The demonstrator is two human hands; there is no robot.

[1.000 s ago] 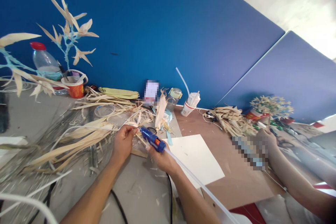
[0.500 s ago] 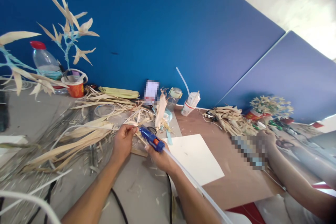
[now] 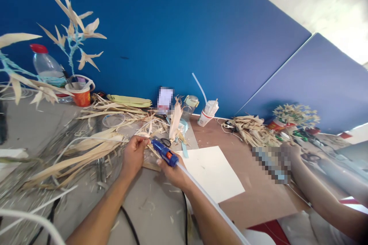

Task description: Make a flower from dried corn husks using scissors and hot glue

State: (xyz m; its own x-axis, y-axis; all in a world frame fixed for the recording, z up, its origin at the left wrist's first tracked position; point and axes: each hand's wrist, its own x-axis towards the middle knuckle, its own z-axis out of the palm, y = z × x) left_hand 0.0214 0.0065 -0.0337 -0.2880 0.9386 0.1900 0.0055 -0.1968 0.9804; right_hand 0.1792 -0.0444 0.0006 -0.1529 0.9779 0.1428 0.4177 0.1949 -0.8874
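Observation:
My left hand (image 3: pixel 134 156) is closed, thumb and fingertips pinched together. A thin white wire (image 3: pixel 94 138) runs from the left up to it, and its end is hidden in the fingers. My right hand (image 3: pixel 174 170) is wrapped round a blue hot glue gun (image 3: pixel 163 152), whose nozzle points at the left fingertips. A long clear glue stick (image 3: pixel 198 190) sticks out of the gun's rear and runs back over my right forearm. Under and beyond the hands lie loose strips of dried corn husk (image 3: pixel 86 151). Whether the nozzle touches the pinched piece, I cannot tell.
White paper (image 3: pixel 214 174) lies to the right. A phone (image 3: pixel 165 99), lidded jar (image 3: pixel 189 107) and paper cup (image 3: pixel 205 118) stand along the blue partition (image 3: pixel 161 26). At left are a red-capped bottle (image 3: pixel 47 65) and red bucket (image 3: pixel 81 95). A co-worker's arm (image 3: pixel 313 183) reaches in at right.
The glue gun and my right hand have shifted very slightly to the left. My left hand keeps its pinch in nearly the same place. The whole view has moved a little.

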